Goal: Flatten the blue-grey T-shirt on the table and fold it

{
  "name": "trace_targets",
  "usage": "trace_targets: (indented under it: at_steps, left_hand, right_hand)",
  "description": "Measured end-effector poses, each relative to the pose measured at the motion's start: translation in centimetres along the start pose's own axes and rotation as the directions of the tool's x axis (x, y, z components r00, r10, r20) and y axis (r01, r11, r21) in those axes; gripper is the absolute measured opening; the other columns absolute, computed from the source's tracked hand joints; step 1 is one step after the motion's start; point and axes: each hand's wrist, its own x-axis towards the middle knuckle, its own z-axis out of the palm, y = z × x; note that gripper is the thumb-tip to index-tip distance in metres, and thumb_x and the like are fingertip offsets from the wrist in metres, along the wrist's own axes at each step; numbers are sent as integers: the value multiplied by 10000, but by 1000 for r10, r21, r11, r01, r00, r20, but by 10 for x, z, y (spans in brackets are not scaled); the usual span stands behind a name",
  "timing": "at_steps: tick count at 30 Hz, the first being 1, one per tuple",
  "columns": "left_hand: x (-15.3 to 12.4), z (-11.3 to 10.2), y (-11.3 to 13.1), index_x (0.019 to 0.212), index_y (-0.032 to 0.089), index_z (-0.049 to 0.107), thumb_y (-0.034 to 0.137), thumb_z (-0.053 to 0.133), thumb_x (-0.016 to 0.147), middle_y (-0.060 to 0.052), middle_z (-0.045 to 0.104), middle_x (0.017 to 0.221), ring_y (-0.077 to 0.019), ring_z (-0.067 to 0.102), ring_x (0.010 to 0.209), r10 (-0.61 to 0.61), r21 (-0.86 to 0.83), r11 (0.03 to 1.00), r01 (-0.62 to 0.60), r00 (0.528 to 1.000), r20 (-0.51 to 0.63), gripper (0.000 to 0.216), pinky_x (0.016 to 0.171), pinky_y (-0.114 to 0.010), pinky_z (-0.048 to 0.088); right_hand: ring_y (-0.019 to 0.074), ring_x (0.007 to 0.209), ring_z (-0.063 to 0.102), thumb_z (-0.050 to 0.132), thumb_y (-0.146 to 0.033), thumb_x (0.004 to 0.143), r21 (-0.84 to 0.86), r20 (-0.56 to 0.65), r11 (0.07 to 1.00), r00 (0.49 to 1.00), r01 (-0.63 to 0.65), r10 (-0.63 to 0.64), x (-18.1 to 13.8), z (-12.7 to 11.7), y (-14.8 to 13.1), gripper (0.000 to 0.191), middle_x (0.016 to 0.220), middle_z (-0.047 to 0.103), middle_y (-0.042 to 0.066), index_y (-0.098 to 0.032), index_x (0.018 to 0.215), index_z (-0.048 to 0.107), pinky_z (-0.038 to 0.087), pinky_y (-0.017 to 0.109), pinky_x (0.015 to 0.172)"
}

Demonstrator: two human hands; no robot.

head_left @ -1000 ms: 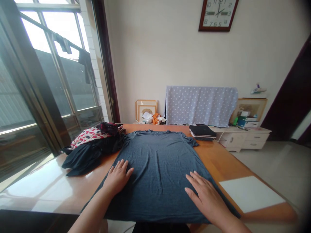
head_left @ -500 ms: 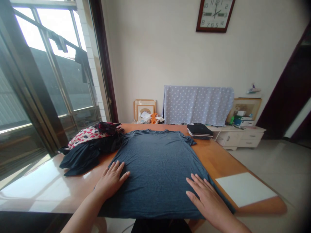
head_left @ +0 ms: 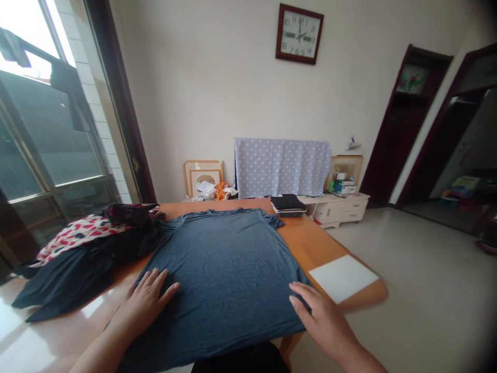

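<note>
on the table, both open hands, left hand and right hand, press flat on the t-shirt.

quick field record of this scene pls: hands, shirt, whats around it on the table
left hand: flat, palm down, on the near left part of the t-shirt
right hand: open, at the near right edge of the t-shirt, holding nothing
t-shirt: dark blue, spread flat, collar toward the far side
table: orange-brown wood
pile of clothes: left of the t-shirt, dark pieces with a red and white patterned one
white sheet: right of the t-shirt, near the table corner
notebooks: dark stack at the far right edge
</note>
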Motion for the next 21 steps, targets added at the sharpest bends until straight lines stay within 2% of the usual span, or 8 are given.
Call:
trace_targets:
  at_steps: [3, 6, 9, 12, 17, 21]
  left_hand:
    - [17, -1, 22, 1453, 221, 455, 624, 357, 899, -99, 394, 1553, -326, 250, 1472, 30, 11, 999, -30, 1000, -7, 691, 1152, -544, 234]
    - [42, -2, 58, 1469, 190, 423, 620, 310, 922, -103, 397, 1551, -319, 257, 1470, 119, -10, 993, -119, 993, -10, 705, 1154, -522, 253]
    - [69, -1, 102, 1443, 181, 454, 586, 309, 938, -103, 473, 1499, -304, 332, 1439, 230, -46, 972, -230, 973, -10, 664, 1146, -460, 295]
    - [96, 5, 148, 1410, 173, 490, 543, 328, 948, -109, 519, 1459, -284, 397, 1403, 325, -101, 941, -323, 946, -2, 614, 1137, -424, 315]
    - [134, 22, 223, 1333, 154, 561, 454, 357, 963, -132, 606, 1350, -257, 521, 1290, 448, -249, 866, -433, 894, 4, 519, 1090, -364, 367]
    - [164, 34, 271, 1272, 162, 604, 379, 375, 964, -125, 644, 1283, -231, 585, 1195, 491, -257, 840, -478, 871, -15, 441, 1045, -318, 398]
  right_hand:
    - [232, 1041, 644, 394, -423, 977, 16, -188, 992, 975, -122, 123, -4, -17, 15, 364, 1106, 709, 94, -233, 1131, 663, 498, 350, 904]
    - [213, 836, 649, 396, -412, 958, 13, -268, 967, 931, -254, 248, -11, -32, 30, 315, 914, 715, 62, -242, 928, 659, 490, 304, 743]
    - [185, 701, 621, 397, -414, 947, -8, -266, 932, 899, -362, 347, -19, -38, 38, 294, 805, 694, 25, -252, 839, 617, 435, 268, 625]
    - [165, 623, 594, 389, -432, 954, -55, -211, 912, 897, -407, 388, -25, -38, 36, 310, 731, 668, -4, -252, 776, 568, 381, 250, 572]
    - [156, 638, 607, 428, -469, 951, -110, -154, 907, 908, -407, 389, -25, -34, 32, 314, 721, 657, -15, -242, 760, 531, 341, 238, 561]
    - [144, 608, 601, 464, -422, 935, -134, -143, 914, 920, -383, 365, -23, -25, 41, 249, 711, 649, -23, -243, 774, 530, 323, 232, 542]
